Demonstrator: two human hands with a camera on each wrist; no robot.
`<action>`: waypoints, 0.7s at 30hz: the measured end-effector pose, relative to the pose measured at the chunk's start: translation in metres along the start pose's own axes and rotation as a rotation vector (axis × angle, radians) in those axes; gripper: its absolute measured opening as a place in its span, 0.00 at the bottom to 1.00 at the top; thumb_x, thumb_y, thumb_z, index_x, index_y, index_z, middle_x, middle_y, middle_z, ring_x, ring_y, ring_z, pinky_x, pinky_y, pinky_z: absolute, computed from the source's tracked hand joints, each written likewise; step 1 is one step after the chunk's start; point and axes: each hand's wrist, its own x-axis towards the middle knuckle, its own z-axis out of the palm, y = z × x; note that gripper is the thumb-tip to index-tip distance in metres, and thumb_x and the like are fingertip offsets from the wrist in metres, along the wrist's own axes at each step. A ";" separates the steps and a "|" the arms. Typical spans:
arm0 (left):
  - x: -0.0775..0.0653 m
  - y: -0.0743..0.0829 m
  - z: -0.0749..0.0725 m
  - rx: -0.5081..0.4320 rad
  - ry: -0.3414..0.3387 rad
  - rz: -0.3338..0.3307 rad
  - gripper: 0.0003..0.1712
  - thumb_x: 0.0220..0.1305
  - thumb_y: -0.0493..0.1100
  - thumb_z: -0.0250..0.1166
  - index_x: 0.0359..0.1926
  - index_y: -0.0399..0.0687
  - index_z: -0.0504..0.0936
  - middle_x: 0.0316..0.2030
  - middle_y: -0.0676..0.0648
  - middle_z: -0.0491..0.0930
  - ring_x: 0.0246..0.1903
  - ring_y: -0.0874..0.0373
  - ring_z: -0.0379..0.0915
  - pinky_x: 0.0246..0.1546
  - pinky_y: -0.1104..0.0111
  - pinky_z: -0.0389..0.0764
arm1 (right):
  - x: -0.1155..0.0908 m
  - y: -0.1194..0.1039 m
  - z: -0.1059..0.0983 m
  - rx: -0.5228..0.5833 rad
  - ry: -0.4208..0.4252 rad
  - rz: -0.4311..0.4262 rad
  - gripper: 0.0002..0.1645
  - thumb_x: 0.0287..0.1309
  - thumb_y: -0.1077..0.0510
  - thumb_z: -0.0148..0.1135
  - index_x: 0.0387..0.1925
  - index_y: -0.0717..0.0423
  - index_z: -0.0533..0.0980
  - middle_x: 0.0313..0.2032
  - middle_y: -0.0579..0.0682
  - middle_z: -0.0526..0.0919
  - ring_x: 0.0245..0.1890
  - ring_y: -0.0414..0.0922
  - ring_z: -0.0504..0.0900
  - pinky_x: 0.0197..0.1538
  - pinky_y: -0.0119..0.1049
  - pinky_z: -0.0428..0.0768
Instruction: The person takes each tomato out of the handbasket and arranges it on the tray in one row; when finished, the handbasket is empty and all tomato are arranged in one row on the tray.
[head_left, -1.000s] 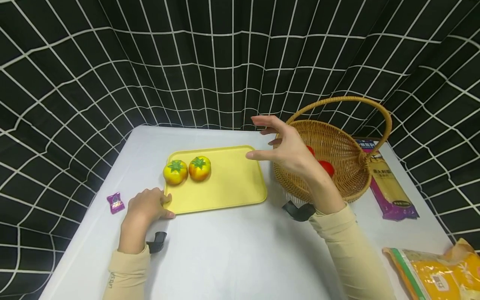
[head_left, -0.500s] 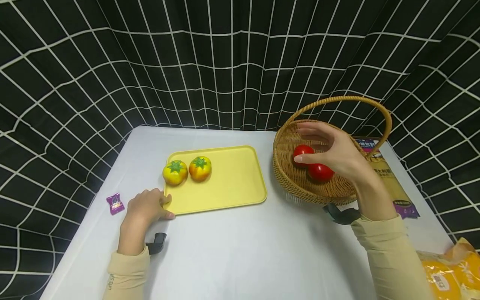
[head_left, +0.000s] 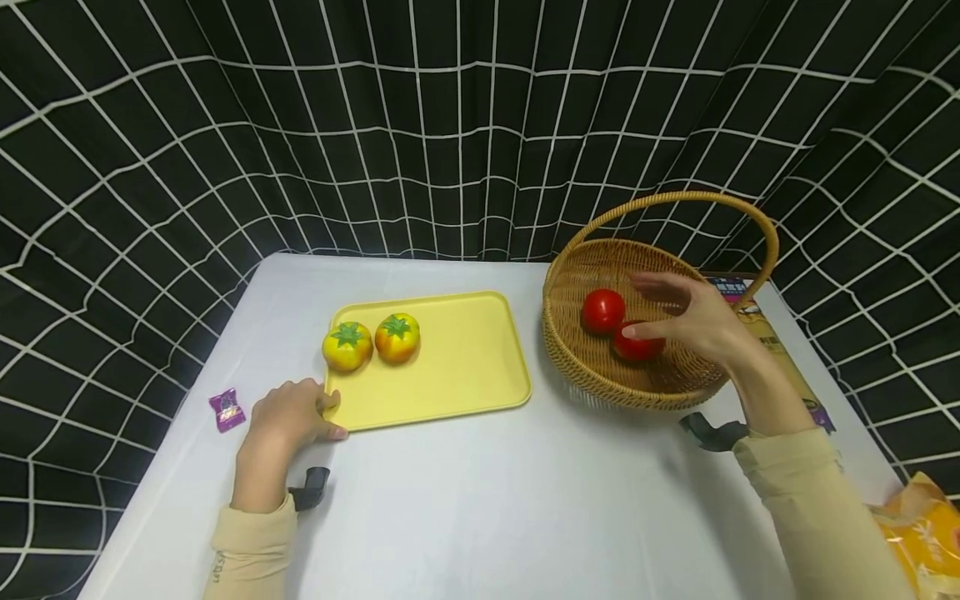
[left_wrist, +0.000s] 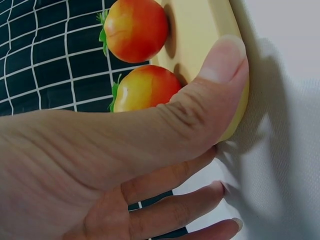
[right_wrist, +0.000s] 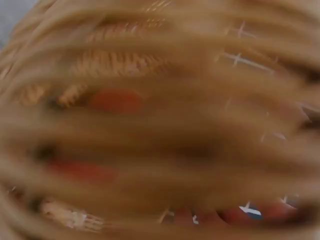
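My left hand holds the near left corner of a yellow tray, its thumb lying along the rim. Two yellow-orange tomatoes with green leafy tops sit at the tray's left end. Over a wicker basket on the right, my right hand hovers with thumb and fingers spread apart and nothing between them. Inside the basket lie two red tomatoes; the thumb overlaps the right one in the head view, and I cannot tell whether it touches. The right wrist view is heavily blurred.
A small purple wrapped candy lies left of the tray on the white table. Behind the basket's right side is a flat long packet, partly hidden by my arm. An orange bag is at the lower right. The basket's tall handle arches above it.
My right hand, spread apart throughout, has moved right from beside the tray to over the basket, then slightly lower. The left hand stays at the tray's corner.
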 end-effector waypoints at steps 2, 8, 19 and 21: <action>0.000 0.000 0.000 -0.001 0.002 0.000 0.41 0.53 0.50 0.84 0.64 0.36 0.83 0.60 0.29 0.82 0.43 0.41 0.77 0.44 0.50 0.79 | 0.005 0.007 -0.001 -0.024 -0.010 0.010 0.54 0.59 0.51 0.80 0.81 0.55 0.62 0.78 0.66 0.66 0.77 0.66 0.64 0.74 0.69 0.66; 0.000 0.000 0.000 -0.011 -0.002 -0.007 0.40 0.53 0.50 0.84 0.64 0.37 0.83 0.60 0.28 0.81 0.45 0.40 0.78 0.45 0.49 0.79 | 0.018 0.021 0.001 -0.073 -0.072 0.078 0.55 0.58 0.52 0.80 0.80 0.57 0.61 0.78 0.70 0.64 0.78 0.68 0.61 0.75 0.71 0.63; 0.000 0.000 -0.001 -0.008 -0.006 -0.007 0.40 0.53 0.50 0.84 0.64 0.37 0.83 0.61 0.28 0.81 0.46 0.39 0.79 0.45 0.49 0.80 | 0.029 0.034 0.010 -0.120 -0.114 0.116 0.53 0.55 0.57 0.81 0.77 0.64 0.64 0.75 0.75 0.64 0.75 0.74 0.62 0.73 0.70 0.67; -0.001 0.000 0.000 -0.011 -0.007 -0.012 0.40 0.53 0.50 0.84 0.64 0.37 0.83 0.62 0.28 0.81 0.47 0.38 0.79 0.46 0.49 0.80 | 0.030 0.037 0.011 -0.135 -0.116 0.119 0.52 0.55 0.57 0.81 0.76 0.65 0.65 0.74 0.76 0.65 0.73 0.74 0.64 0.72 0.70 0.68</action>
